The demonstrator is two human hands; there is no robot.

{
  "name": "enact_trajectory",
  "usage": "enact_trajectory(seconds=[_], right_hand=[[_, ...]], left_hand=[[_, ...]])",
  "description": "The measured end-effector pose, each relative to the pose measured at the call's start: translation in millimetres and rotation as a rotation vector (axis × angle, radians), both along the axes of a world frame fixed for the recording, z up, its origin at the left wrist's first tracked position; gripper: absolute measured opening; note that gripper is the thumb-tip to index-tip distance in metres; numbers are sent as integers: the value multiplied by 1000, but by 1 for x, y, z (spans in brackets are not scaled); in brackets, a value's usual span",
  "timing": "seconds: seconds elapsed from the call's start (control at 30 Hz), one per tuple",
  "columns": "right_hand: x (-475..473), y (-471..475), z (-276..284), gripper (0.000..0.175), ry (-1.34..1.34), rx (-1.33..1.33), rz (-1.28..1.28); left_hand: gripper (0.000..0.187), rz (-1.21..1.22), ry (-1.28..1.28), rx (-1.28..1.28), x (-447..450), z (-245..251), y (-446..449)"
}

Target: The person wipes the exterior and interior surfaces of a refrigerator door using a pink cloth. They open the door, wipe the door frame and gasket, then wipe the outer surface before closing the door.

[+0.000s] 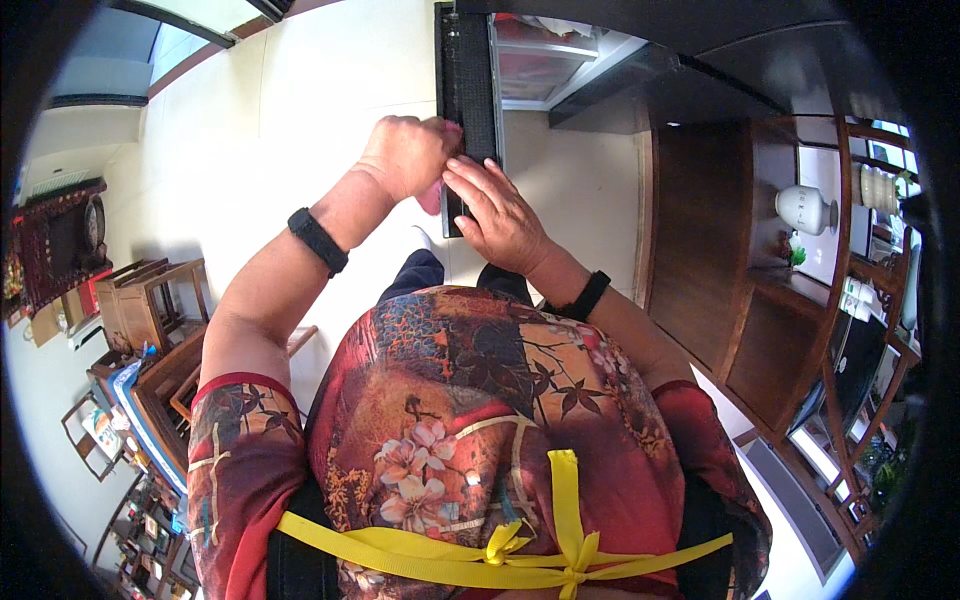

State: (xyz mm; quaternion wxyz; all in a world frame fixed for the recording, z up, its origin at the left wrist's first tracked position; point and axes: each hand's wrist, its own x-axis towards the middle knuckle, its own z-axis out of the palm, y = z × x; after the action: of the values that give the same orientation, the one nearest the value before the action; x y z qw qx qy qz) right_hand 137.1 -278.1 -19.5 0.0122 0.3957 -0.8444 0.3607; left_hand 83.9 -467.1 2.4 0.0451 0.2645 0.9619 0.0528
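Note:
My left hand (405, 154) is closed around a pink cloth (430, 199), pressed against the side of a long black panel (474, 97). Much of the cloth is hidden beneath the fist. On the right, my right hand (499, 217) lies against the near end of the same panel, its fingers extended and apart, with nothing visible in it. Its fingertips are close beside the left fist. The panel has a dark textured strip along it and a light trim on its right edge; whether it is a door or a drawer front, I cannot tell.
Beyond the panel is an open compartment (555, 56) with red contents. A dark wooden cabinet (697, 247) stands to the right, with a white vase (804, 210) on a shelf. Wooden furniture (154, 296) is at the left, and pale tiled floor (322, 82) lies below.

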Motion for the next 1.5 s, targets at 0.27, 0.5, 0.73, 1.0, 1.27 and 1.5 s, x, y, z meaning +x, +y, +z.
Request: enact_trajectory(seconds=[0.27,0.5,0.73,1.0,1.27,1.5], right_hand=[[0,7,-5,52,-106,-128,4],[-6,15,-15,54,-322,-335,-86],[-2,26,-17,66,-318,-330,-112],[-6,28,-21,68,-218,-203,-137],[-5,38,-23,63,-277,-238,-137],[-4,38,-22,62,-272,-250,-182]], left_hand=[[29,323,85,410,-111,-23,-51],[36,483,-157,1039,-48,-11,-81],[24,239,-227,712,41,19,-43],[19,-354,18,5,63,14,17],[19,-425,188,-220,4,14,18],[29,-106,274,-370,-42,-4,1]])
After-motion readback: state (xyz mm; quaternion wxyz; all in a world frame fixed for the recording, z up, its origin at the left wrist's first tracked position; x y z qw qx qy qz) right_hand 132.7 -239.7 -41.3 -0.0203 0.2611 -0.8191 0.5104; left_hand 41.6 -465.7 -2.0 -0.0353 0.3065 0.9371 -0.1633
